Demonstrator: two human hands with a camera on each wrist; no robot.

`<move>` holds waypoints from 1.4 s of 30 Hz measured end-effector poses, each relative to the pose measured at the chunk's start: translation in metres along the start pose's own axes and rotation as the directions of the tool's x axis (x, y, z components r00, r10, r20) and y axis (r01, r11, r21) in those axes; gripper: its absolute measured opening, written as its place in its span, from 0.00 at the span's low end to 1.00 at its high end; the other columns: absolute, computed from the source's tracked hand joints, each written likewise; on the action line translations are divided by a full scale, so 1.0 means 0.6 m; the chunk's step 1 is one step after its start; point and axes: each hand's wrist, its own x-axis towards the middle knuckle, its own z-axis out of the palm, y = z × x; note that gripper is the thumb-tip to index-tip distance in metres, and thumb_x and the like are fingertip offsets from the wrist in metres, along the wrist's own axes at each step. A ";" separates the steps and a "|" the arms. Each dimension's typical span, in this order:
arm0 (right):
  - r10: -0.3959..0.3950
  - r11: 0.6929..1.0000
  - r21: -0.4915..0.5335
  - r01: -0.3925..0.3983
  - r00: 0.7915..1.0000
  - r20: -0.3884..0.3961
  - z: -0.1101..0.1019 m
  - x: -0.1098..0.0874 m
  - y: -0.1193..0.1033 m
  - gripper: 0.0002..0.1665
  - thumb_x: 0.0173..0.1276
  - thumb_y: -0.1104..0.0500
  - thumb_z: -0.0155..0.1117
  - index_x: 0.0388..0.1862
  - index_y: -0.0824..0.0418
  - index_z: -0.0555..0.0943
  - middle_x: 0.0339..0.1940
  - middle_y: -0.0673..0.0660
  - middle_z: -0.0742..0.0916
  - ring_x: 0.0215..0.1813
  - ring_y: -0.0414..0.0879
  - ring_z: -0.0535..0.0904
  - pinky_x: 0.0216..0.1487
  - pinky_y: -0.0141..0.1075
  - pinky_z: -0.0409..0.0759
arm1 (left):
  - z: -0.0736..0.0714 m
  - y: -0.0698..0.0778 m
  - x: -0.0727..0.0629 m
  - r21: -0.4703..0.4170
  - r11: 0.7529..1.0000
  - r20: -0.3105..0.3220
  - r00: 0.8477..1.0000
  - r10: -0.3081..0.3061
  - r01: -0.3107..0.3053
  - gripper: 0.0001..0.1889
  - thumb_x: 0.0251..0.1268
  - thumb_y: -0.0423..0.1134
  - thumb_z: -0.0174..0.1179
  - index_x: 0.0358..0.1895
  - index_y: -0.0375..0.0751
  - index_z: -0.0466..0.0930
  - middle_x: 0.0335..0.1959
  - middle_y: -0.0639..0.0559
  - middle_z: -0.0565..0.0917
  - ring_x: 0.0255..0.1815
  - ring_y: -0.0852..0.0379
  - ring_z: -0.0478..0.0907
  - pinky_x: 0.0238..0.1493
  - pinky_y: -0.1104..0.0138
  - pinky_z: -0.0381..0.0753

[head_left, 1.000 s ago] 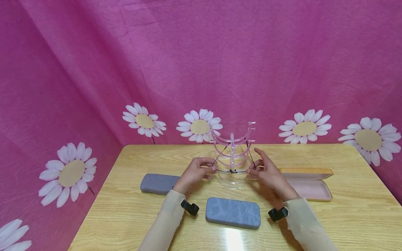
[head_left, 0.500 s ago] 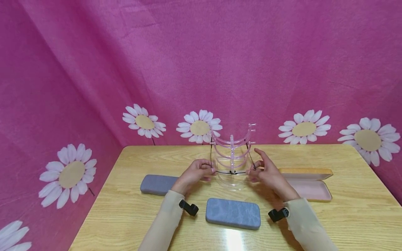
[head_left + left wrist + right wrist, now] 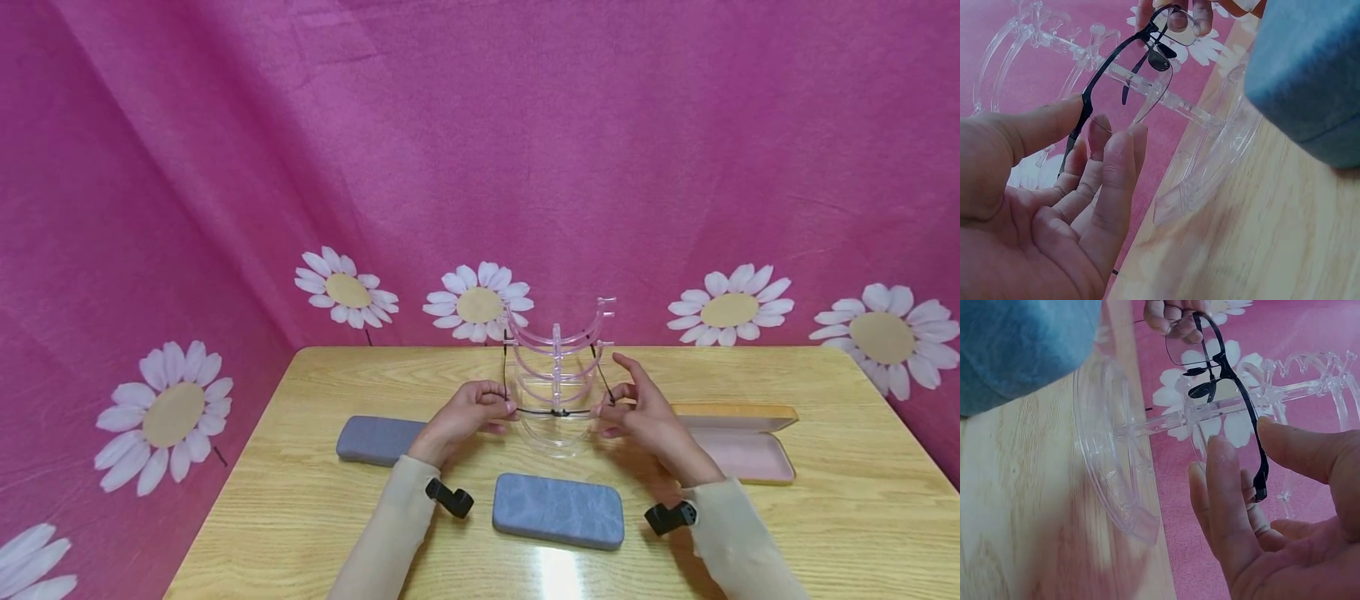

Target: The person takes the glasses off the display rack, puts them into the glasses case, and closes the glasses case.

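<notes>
A pair of black half-rim glasses [image 3: 558, 412] is held level in front of a clear display stand [image 3: 557, 367] with several curved tiers. My left hand [image 3: 471, 412] pinches the left end of the frame between thumb and fingers, and my right hand [image 3: 641, 417] pinches the right end, its index finger raised. Both temples point away from me, one along each side of the stand. In the left wrist view the thumb presses the black top rim [image 3: 1107, 65], fingers behind the lens. The right wrist view shows the same kind of pinch on the glasses [image 3: 1244, 394].
A blue-grey glasses case [image 3: 558, 510] lies closed in front of the stand. Another grey case [image 3: 378, 440] sits at the left, partly behind my left hand. To the right, an open case [image 3: 742, 457] shows a pink lining. A pink flowered cloth [image 3: 600, 167] hangs behind the table.
The left temple of the glasses has swung outward, from slanting across the stand to pointing straight back. Both hands keep their hold in nearly the same place.
</notes>
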 end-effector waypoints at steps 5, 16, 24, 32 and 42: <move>0.006 1.000 -0.016 -0.006 1.000 0.002 0.001 -0.009 -0.005 0.54 0.65 0.69 0.63 0.80 0.55 0.44 0.41 0.61 0.77 0.37 0.50 0.85 0.39 0.49 0.88 | 0.002 0.003 -0.009 0.004 1.000 0.004 1.000 0.001 -0.001 0.06 0.70 0.34 0.58 0.45 0.38 0.73 0.37 0.53 0.85 0.45 0.59 0.85 0.52 0.55 0.85; -0.004 1.000 -0.019 0.005 0.999 0.054 -0.002 -0.035 -0.019 0.50 0.65 0.67 0.65 0.79 0.62 0.47 0.38 0.58 0.78 0.36 0.46 0.83 0.38 0.46 0.88 | 0.010 0.006 -0.041 -0.010 1.000 0.013 1.000 0.003 -0.003 0.09 0.70 0.35 0.58 0.48 0.35 0.73 0.41 0.48 0.85 0.44 0.59 0.85 0.54 0.53 0.84; -0.009 1.000 -0.022 0.010 0.997 0.075 -0.005 -0.057 -0.023 0.48 0.67 0.66 0.63 0.79 0.63 0.49 0.38 0.57 0.78 0.36 0.46 0.84 0.38 0.45 0.88 | 0.017 0.004 -0.055 -0.020 1.000 0.047 0.999 0.023 -0.022 0.07 0.70 0.34 0.58 0.46 0.36 0.73 0.39 0.52 0.86 0.42 0.60 0.85 0.54 0.52 0.84; -0.016 0.999 -0.030 0.019 0.995 0.096 -0.004 -0.074 -0.030 0.48 0.66 0.65 0.66 0.78 0.66 0.50 0.37 0.56 0.78 0.37 0.46 0.83 0.37 0.44 0.88 | 0.021 0.004 -0.072 -0.007 1.000 0.066 0.998 0.022 -0.022 0.13 0.70 0.34 0.58 0.51 0.30 0.71 0.39 0.52 0.85 0.44 0.57 0.86 0.54 0.51 0.84; -0.027 0.999 -0.027 0.031 0.990 0.140 -0.005 -0.096 -0.031 0.49 0.65 0.64 0.67 0.77 0.70 0.50 0.37 0.58 0.77 0.37 0.46 0.85 0.37 0.45 0.88 | 0.027 0.010 -0.096 -0.034 0.999 0.085 0.996 0.005 -0.002 0.19 0.68 0.34 0.60 0.55 0.25 0.69 0.38 0.51 0.85 0.43 0.57 0.86 0.54 0.51 0.84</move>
